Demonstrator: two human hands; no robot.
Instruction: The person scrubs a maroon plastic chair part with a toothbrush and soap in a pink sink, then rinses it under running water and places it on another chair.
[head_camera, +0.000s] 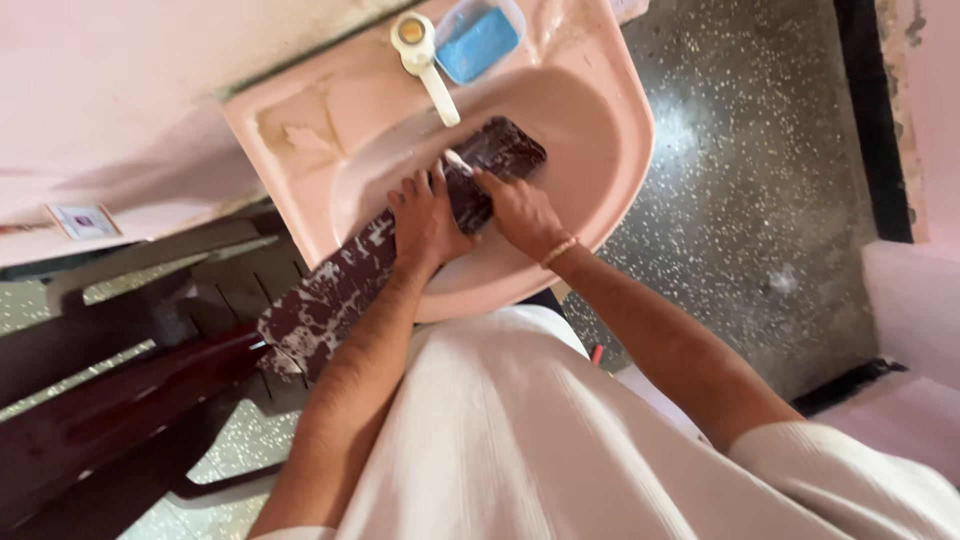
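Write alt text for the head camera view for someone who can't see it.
Both hands, left hand and right hand, press on a long dark red patterned cloth in a pink sink under a cream tap. The cloth trails over the rim; a blue soap dish sits beside the tap.

Pink wall (120, 90) in front of me w/ a small square sticker (83, 220) low on it. Floor (760, 180) is dark speckled terrazzo, wet-looking sheen to my right, bright patch of light near the top. On my left, dark maroon plastic chair (110, 400), slatted seat, glossy. Far right: pink raised ledge (915, 310) & more pink wall (930, 110), dark vertical strip (870, 120) betw. floor & that wall. Light is soft, even, prob. daylight; can't see any window.
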